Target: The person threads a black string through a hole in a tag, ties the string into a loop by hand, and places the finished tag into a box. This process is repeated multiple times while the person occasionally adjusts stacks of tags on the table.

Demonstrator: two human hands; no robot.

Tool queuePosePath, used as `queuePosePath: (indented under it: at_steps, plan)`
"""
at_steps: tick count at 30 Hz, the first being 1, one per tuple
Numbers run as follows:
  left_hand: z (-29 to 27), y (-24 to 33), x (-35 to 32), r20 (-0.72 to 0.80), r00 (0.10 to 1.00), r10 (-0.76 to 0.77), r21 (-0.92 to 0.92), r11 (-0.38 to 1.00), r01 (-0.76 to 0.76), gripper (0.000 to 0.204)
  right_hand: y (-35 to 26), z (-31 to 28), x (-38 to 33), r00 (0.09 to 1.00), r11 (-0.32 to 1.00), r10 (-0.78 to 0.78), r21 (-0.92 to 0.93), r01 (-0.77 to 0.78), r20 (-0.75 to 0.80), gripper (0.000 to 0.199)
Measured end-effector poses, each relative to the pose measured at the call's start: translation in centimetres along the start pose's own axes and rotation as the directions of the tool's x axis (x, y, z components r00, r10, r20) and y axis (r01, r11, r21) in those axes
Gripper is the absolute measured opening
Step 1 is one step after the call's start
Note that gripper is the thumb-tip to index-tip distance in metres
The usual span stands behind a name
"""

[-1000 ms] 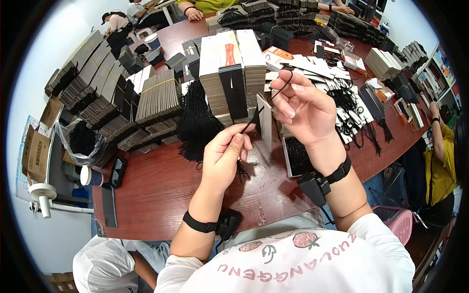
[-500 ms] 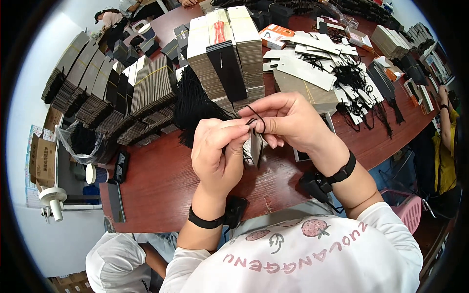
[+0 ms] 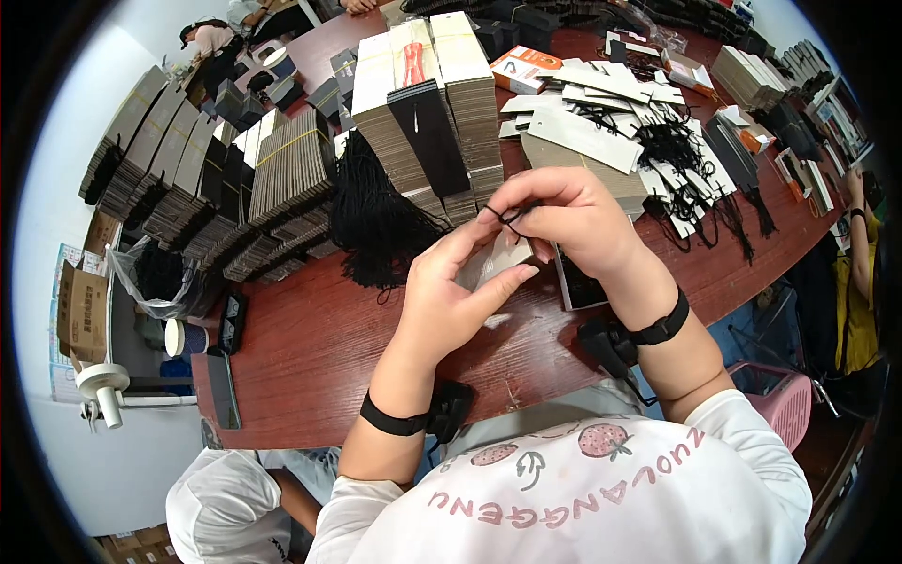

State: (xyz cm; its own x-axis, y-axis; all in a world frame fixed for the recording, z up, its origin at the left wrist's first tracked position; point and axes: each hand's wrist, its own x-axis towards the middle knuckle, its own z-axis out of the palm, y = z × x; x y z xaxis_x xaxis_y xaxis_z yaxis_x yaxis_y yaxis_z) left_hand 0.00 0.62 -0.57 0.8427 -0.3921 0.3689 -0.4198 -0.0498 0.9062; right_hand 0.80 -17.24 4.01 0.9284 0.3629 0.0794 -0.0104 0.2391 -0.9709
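Over the near part of the table, my right hand point(image 3: 578, 221) pinches a thin black cord point(image 3: 508, 215), which loops around its fingertips. My left hand point(image 3: 442, 301) is on the left of it, with its index fingertip at the cord. Between its thumb and fingers shows a pale grey card tag point(image 3: 490, 261), which the left hand seems to grip; the other fingers are partly hidden. Just beyond the hands rise tall stacks of card tags point(image 3: 381, 108), with a dark strip of card point(image 3: 430, 136) leaning on their front. A bundle of black cords point(image 3: 371, 211) hangs beside the stacks.
White tags with black cords point(image 3: 658, 141) lie heaped at the right, near an orange and white box point(image 3: 526, 69). More banded card stacks point(image 3: 282, 169) fill the left. A phone point(image 3: 224, 390) lies at the left table edge. Another person's arm point(image 3: 857, 244) is at far right.
My left hand has turned, its thumb now stretched across the tag. The tag shows its pale face rather than its edge. The cord loop sits closer around my right fingertips.
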Motion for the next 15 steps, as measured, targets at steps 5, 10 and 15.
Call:
queuePosePath:
  at_steps: [5, 10, 15]
  plan:
    - [0.6, 0.2, 0.3, 0.011, 1.0, 0.008, 0.078, 0.997, -0.008, 0.043, 0.9, -0.6, 0.4, 0.893, 0.768, -0.444, -0.484, 0.421, 0.071, 0.015]
    - [0.7, 0.1, 0.3, -0.044, 0.99, -0.137, -0.192, 0.973, 0.127, 0.043, 0.7, -0.7, 0.3, 0.742, 0.523, -0.662, -0.646, 0.556, 0.103, 0.016]
    - [0.9, 0.3, 0.4, -0.069, 0.985, -0.156, -0.268, 0.954, 0.132, 0.046, 0.2, -0.4, 0.2, 0.899, 0.918, -0.361, 0.073, 0.389, -0.248, 0.016]
